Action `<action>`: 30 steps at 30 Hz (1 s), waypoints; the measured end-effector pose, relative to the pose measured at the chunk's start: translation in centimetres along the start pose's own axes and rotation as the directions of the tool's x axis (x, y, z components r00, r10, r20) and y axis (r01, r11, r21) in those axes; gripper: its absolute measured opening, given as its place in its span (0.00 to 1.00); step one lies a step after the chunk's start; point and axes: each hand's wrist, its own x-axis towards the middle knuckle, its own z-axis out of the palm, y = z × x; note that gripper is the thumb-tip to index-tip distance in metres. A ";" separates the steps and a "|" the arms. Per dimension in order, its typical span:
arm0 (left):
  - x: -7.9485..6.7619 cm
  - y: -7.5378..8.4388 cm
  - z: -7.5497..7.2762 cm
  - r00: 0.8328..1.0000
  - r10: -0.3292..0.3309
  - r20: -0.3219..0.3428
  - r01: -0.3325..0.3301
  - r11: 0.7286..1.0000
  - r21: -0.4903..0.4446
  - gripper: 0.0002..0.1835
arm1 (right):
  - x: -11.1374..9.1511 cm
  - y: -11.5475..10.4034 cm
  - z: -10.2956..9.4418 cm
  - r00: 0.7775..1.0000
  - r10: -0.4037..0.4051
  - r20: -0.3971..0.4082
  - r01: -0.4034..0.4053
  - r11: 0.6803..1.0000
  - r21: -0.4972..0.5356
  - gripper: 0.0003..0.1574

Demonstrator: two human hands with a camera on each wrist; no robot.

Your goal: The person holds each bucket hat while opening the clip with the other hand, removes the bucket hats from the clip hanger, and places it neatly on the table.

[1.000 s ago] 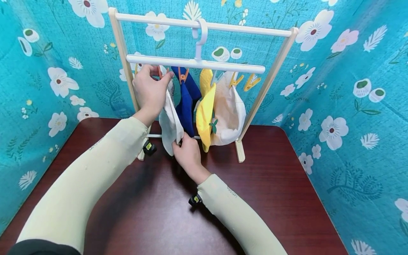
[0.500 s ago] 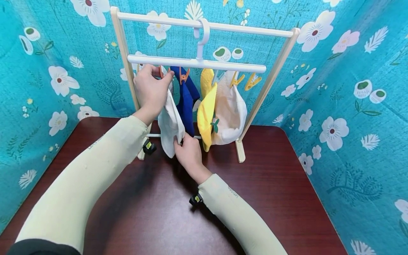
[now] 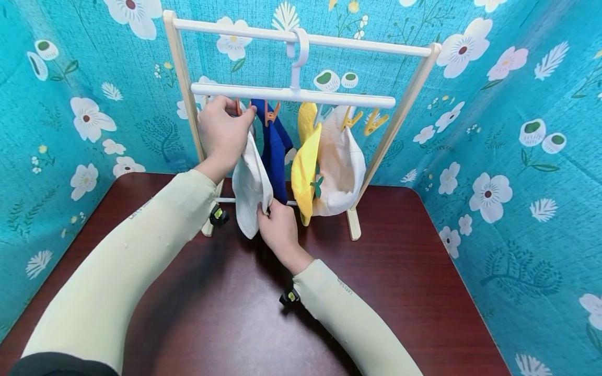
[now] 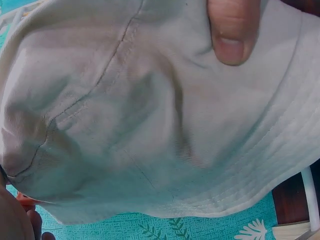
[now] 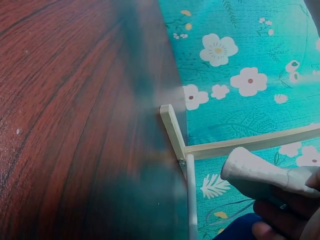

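Note:
A white bucket hat [image 3: 246,190] hangs by its upper end from the left part of a white hanger bar [image 3: 329,97]. Up there my left hand [image 3: 223,130] pinches an orange clothespin [image 3: 238,106], whose grip on the cloth is mostly hidden. Lower down, my right hand [image 3: 279,228] holds the hat's edge between thumb and fingers. The left wrist view is filled by the hat's stitched side [image 4: 150,115], with the right thumb [image 4: 234,35] pressing it. In the right wrist view the folded brim [image 5: 250,170] sticks out from the right fingers [image 5: 280,217].
A blue cloth piece [image 3: 274,156], a yellow hat [image 3: 304,172] and a cream hat [image 3: 345,172] hang just right of the white one. A yellow clothespin [image 3: 375,122] hangs at the bar's right end. The wooden rack [image 3: 404,115] stands on a dark red table [image 3: 390,292].
The white hat's lower edge has shifted slightly down and left, showing more of its side. Both hands keep their holds, nearly still.

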 end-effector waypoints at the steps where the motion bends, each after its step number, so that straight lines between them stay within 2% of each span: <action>1: 0.0 0.0 0.0 1.000 0.001 0.002 -0.001 1.000 0.004 0.20 | 0.0 0.0 0.0 1.000 -0.005 -0.001 0.005 1.000 0.001 0.24; 8: 0.2 -0.1 0.0 1.000 -0.013 0.024 0.012 1.000 0.029 0.22 | -0.2 0.1 -0.2 0.999 -0.035 -0.009 0.035 0.999 0.007 0.25; 25: 0.2 0.1 0.1 0.999 -0.035 0.029 0.033 0.998 0.048 0.20 | -0.7 -0.4 -1.0 1.000 -0.025 -0.012 0.025 0.999 0.044 0.24; 30: 0.3 0.1 0.2 0.998 -0.040 0.039 0.038 0.998 0.052 0.21 | -0.7 -0.4 -1.2 0.999 -0.032 -0.004 0.032 0.999 0.025 0.22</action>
